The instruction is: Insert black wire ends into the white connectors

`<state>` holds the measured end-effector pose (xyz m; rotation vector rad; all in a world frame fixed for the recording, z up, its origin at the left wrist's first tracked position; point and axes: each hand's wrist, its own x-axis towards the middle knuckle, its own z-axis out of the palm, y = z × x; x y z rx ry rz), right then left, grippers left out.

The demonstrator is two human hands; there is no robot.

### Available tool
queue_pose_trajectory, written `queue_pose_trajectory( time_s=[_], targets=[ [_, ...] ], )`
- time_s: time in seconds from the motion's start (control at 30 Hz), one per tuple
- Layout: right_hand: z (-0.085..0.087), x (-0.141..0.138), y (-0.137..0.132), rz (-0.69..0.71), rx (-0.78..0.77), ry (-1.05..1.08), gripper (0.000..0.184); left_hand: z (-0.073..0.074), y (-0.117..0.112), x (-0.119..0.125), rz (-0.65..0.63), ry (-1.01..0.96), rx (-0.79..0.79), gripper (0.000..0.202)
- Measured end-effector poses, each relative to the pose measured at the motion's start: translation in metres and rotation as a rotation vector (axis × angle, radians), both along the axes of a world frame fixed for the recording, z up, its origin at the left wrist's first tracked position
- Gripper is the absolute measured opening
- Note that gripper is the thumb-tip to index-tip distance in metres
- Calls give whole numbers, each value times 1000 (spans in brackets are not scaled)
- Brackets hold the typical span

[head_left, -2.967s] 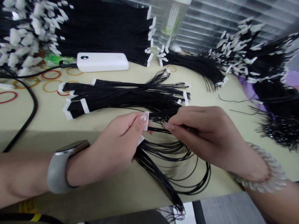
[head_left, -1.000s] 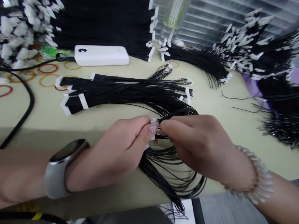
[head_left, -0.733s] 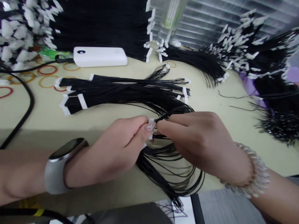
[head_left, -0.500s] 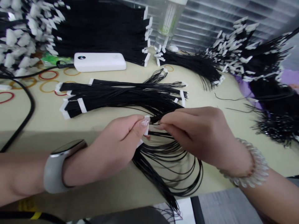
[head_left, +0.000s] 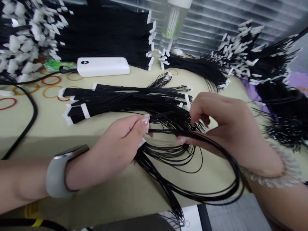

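My left hand [head_left: 125,138] is closed on the white-tabbed end of a bundle of thin black cables [head_left: 154,131], its thumb pressing a white tab. From that hand the cables run right, then loop down and back under it. My right hand [head_left: 221,125] is open, with thumb and fingers apart; some cables pass across its thumb, and their loop [head_left: 237,183] hangs below. Loose ends of the same black cables [head_left: 176,208] point down toward the table's front edge. Behind my hands lie more black cable bundles with white tabs [head_left: 125,96].
A white power bank [head_left: 103,66] with a black cord stands behind, near rubber bands [head_left: 51,80]. Large black cable stacks [head_left: 103,32] fill the back, with more cable heaps [head_left: 281,109] at right. A clear bottle [head_left: 173,25] stands by the blinds.
My right hand has moved right and its fingers have parted from the pinch near my left hand. The cable loop now swings wider to the right. My left hand keeps its hold.
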<state>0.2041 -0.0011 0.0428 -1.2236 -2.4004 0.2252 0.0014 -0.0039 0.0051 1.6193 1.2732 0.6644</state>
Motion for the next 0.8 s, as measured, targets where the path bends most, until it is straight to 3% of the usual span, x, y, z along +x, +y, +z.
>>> queue_pose_trajectory(
  time_s=[0.1, 0.23, 0.3, 0.4, 0.5, 0.8],
  targets=[
    [9, -2, -8, 32, -92, 75, 39, 0, 0, 0, 10, -47, -76, 37],
    [11, -7, -19, 295, -539, 82, 40, -2, 1, 0, 31, -87, -110, 38],
    [5, -10, -24, 288, -639, -35, 36, -3, 1, 0, 42, -91, -100, 38],
    [-9, -17, -27, 174, -637, -140, 40, -3, 1, -1, 45, -104, -87, 37],
    [-20, -25, -26, 154, -682, -74, 40, -3, 1, -1, 51, -101, -78, 36],
    [-22, -39, -24, 121, -676, 69, 28, -2, 2, -2, 38, -59, -16, 35]
  ],
)
